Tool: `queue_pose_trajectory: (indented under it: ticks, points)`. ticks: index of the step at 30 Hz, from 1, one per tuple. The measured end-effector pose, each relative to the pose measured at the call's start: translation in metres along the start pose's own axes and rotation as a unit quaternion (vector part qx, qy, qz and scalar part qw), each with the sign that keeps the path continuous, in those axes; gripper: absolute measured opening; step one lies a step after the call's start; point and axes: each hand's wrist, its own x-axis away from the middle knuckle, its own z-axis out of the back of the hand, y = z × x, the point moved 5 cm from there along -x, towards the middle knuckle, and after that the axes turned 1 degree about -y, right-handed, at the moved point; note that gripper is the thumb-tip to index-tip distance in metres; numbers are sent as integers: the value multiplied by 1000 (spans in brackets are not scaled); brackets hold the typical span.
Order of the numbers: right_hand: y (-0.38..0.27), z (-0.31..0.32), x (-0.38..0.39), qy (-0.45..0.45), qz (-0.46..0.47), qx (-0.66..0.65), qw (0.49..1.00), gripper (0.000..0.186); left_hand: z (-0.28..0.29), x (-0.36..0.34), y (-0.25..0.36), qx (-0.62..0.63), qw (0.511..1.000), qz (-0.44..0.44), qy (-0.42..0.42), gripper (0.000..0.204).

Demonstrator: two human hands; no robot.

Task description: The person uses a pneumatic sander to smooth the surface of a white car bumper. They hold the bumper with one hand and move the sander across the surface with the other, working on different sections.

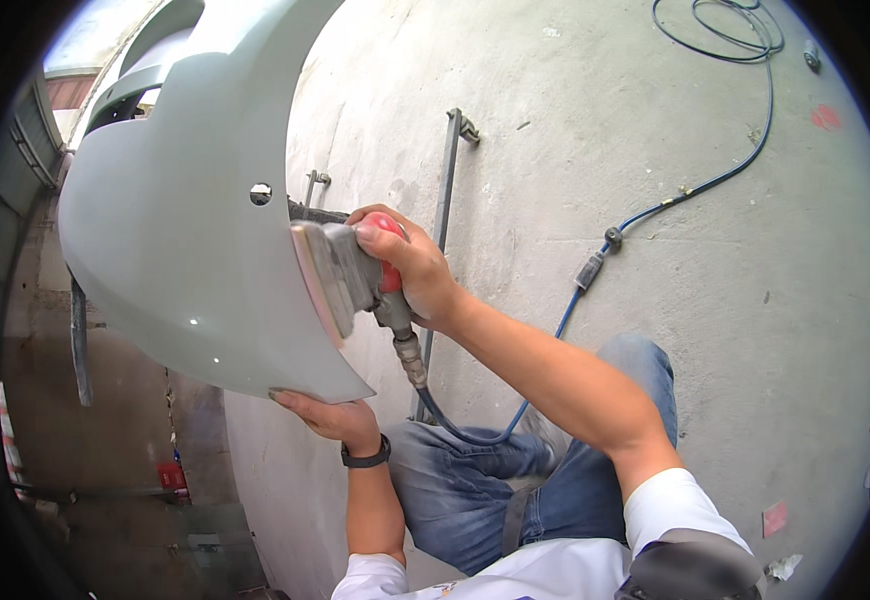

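Observation:
A large grey-primed car bumper (pixel 185 240) with a round hole near its edge takes up the left of the view. My right hand (pixel 420 265) is closed around an air sander (pixel 345 265) with a red top. The sander's flat pad stands on edge against the bumper's right edge. An air hose (pixel 445 420) runs from the sander's fitting down past my knees. My left hand (pixel 330 415), with a black band on the wrist, grips the bumper's lower corner. Its fingertips show on the outer face; the rest of the grip is hidden behind the edge.
Metal stand legs (pixel 445 190) with casters rise behind the bumper. The blue hose (pixel 695 188) crosses the concrete floor (pixel 575 120) through a coupling (pixel 590 270) to a coil at the far right. Pink sandpaper pieces (pixel 775 518) lie at the right. My bent legs (pixel 475 490) are below.

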Motion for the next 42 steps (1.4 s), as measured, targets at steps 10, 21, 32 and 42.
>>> queue_pose_trajectory:
  ticks: [10, 21, 32, 42]
  points:
    - [-83, 4, -87, 98, 143, -55, 983, 38, 27, -3, -71, -109, 982, -123, -94, 66]
    - [-85, 7, -84, 124, 139, -3, 983, 49, 18, 26, -48, -302, 890, -334, -68, 73]
    - [-98, 18, -104, 139, 262, 76, 952, 46, 32, 5, -66, 26, 989, 137, -52, 74]
    - [-131, 67, -225, 181, 283, -185, 923, 30, 95, 28, -48, 223, 920, 323, -5, 68]
